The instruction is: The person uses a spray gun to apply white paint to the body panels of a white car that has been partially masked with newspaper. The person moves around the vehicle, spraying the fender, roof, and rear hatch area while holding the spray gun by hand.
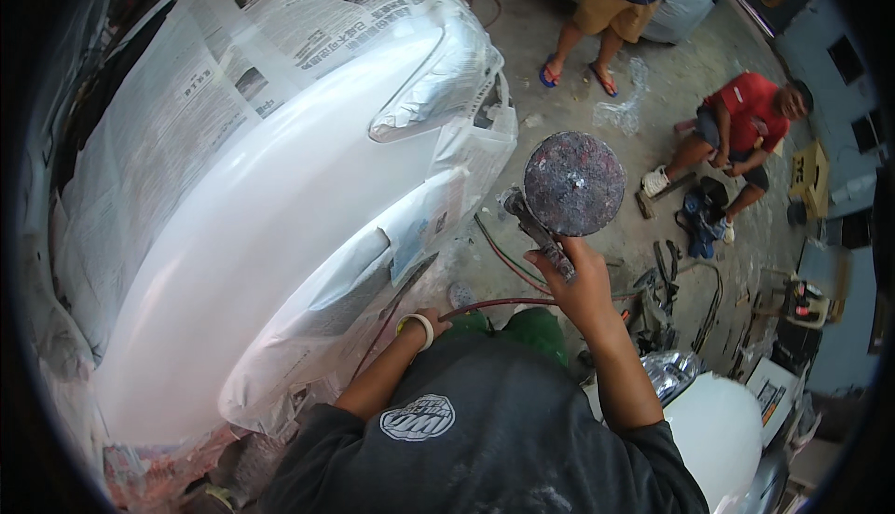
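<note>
My right hand (585,279) is closed around the handle of a paint spray gun (574,183). Its round cup lid, crusted with dark dried paint, faces up and hides part of the gun. Down by my waist, my left hand (427,324) has its fingers curled around a red air hose (494,303); a pale band circles that wrist. To my left is a car's fender panel (252,206), coated glossy white. Newspaper masking (224,71) and plastic film surround it, and a foil-like covering (419,90) fills the headlight area. The gun is apart from the panel.
A seated person in a red shirt (750,113) is at the right. Another person in tan shorts (615,6) stands farther back, near a covered car (690,11). Green and red hoses (508,258) cross the concrete floor. A white body part (718,435) lies behind my right elbow.
</note>
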The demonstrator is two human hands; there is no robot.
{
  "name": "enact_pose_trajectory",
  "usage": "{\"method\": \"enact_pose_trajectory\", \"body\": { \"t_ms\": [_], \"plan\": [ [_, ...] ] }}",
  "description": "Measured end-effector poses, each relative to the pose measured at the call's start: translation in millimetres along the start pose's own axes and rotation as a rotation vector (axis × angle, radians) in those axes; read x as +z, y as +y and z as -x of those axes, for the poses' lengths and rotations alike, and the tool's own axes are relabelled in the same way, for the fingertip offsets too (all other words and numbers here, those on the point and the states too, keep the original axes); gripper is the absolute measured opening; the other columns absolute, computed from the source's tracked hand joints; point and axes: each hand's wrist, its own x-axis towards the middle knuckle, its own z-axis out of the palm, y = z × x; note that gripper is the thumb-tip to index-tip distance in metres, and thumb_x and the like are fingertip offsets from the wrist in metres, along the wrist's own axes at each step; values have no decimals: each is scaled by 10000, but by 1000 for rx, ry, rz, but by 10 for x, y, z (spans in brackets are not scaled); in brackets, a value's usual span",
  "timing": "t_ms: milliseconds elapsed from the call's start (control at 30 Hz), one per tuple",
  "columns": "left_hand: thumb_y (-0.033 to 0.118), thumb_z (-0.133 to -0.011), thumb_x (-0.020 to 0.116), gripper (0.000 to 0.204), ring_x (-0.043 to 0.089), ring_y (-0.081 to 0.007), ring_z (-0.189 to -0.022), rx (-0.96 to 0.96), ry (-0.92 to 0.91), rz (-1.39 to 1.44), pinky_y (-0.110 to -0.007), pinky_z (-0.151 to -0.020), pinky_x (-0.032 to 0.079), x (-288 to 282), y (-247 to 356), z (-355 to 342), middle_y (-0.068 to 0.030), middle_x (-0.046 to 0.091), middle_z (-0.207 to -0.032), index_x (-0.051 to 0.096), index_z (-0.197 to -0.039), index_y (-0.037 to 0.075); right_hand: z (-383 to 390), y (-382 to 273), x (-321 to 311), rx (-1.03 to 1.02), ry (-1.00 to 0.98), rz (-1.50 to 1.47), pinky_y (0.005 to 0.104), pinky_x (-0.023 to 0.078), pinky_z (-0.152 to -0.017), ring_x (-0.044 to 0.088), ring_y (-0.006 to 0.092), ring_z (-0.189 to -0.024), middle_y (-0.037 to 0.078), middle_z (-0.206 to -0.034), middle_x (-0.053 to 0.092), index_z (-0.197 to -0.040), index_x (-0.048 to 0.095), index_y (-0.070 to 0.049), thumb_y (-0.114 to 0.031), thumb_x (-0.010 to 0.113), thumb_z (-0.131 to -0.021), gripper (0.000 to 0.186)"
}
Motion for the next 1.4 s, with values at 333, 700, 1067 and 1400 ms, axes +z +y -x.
{"method": "enact_pose_trajectory", "body": {
  "t_ms": [333,700,1067,1400],
  "plan": [
    [393,-861,664,406,635,-381,-1044,-156,188,301,-454,-899,489,-44,380,37,-230,666,-1089,643,-1074,49,-740,355,-262,-116,-493,-120,366,506,-732,677,356,-841,196,-910,683,-1099,620,6,-119,802,-780,388],
    [341,-865,656,321,648,-368,-1003,-396,319,538,-446,-860,489,-168,1471,-180,-196,683,-1059,652,-1043,75,-1703,740,-653,-270,-661,-300,354,517,-722,693,335,-817,188,-933,696,-1083,629,18,-171,807,-791,390],
    [194,-861,619,278,631,-378,-1032,-196,530,734,-436,-881,494,102,2246,-128,-204,672,-1070,664,-1114,88,-2429,337,-793,-376,-792,-412,424,515,-640,670,380,-762,212,-919,673,-1129,591,-12,-343,723,-865,443],
    [267,-877,630,230,635,-373,-935,97,830,458,-449,-835,489,-298,2412,-162,-177,684,-981,690,-1021,97,-3184,681,-1315,24,-501,-460,213,319,-365,431,42,-418,59,-800,685,-1140,612,-34,-211,599,-958,254]
  ]
}}
